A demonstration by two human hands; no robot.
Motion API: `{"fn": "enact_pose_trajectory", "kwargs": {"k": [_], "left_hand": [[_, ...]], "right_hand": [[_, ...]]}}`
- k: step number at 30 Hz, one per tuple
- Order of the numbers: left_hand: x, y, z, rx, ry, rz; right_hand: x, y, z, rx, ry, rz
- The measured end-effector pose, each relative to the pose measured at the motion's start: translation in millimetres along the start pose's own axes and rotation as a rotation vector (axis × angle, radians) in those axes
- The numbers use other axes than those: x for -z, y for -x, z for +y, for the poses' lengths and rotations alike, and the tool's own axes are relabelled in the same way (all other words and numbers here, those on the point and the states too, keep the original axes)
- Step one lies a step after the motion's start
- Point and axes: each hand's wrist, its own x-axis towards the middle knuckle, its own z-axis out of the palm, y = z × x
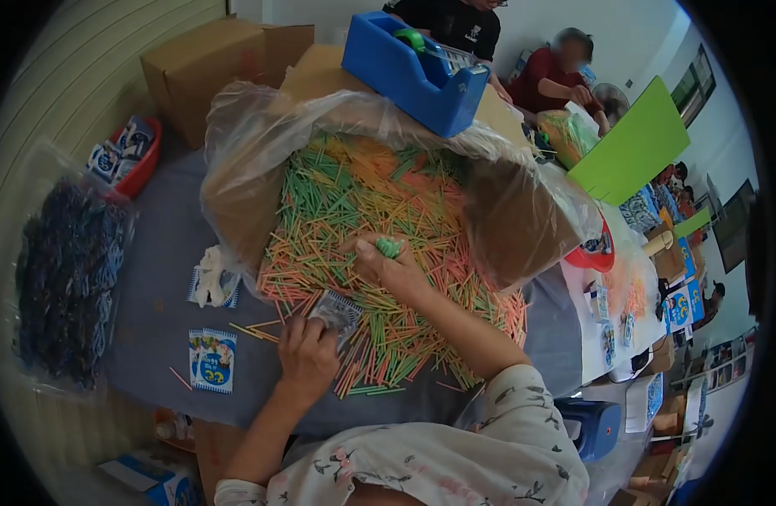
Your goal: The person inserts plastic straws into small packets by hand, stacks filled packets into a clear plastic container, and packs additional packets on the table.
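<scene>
My right hand is closed around a bundle of green sticks, above a heap of pink, orange, yellow and green sticks. The heap spills out of a cardboard box lined with clear plastic. Lower left of it, my left hand has its fingers curled on a small clear packet with a patterned edge, at the front of the heap. Blue-and-white printed packets lie to the left of my left hand.
A blue tape dispenser stands on the box's far side. At left are a clear tray of dark strands, a red bowl of packets and a white crumpled item. Co-workers sit beyond, near a green board.
</scene>
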Motion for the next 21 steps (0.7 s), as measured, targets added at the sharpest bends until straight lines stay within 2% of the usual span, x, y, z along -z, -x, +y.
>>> {"fn": "enact_pose_trajectory", "kwargs": {"k": [3,10,14,16,19,21], "left_hand": [[-0.3,7.1,3.2,0.067,0.023,-0.103],[5.4,11.3,1.5,0.097,0.043,-0.138],[15.5,-1.0,-8.9,0.207,0.285,-0.095],[16.8,-5.3,-12.1,0.265,0.388,-0.072],[17.6,-12.0,-14.4,0.410,0.650,0.003],[19.2,-19.2,-11.1,0.456,0.758,0.003]], "right_hand": [[2.6,6.3,-3.2,0.034,0.013,0.022],[7.3,27.1,2.8,0.034,0.086,0.074],[1.5,35.3,5.4,0.021,0.045,0.081],[0.5,36.7,5.1,0.079,0.021,0.063],[7.1,32.3,8.1,0.106,-0.193,-0.033],[0.2,32.7,-16.3,0.169,-0.107,-0.005]]}}
